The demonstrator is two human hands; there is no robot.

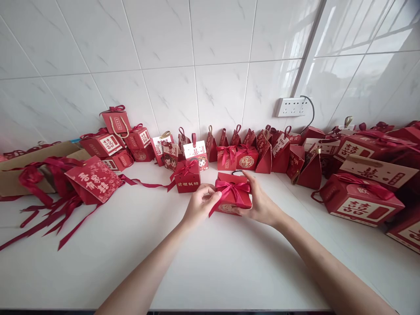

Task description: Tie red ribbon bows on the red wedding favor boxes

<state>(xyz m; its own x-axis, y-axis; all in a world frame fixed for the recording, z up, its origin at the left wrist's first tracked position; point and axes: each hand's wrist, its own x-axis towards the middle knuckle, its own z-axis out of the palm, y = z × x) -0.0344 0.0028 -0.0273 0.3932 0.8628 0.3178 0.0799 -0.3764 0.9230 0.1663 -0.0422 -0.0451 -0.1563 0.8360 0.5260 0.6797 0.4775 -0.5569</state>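
A small red gift box (229,206) with gold print stands in the middle of the white table, a satin ribbon bow (233,191) tied across its top. My right hand (259,202) wraps around the box's right side, thumb and fingers on opposite faces. At the left end of the bow, my left hand (204,202) is closed, thumb and finger pinching the ribbon, whose tail hangs below the thumb. Just behind my left hand sits another red box (187,177) with a bow and gold characters. The fingertips behind the held box are partly hidden.
Red gift boxes and bags (262,151) line the tiled wall. Larger boxes (362,199) crowd the right. At left, loose ribbons (49,210) hang from a cardboard carton (9,179) near a tilted red box (95,180). A power strip (292,107) is on the wall.
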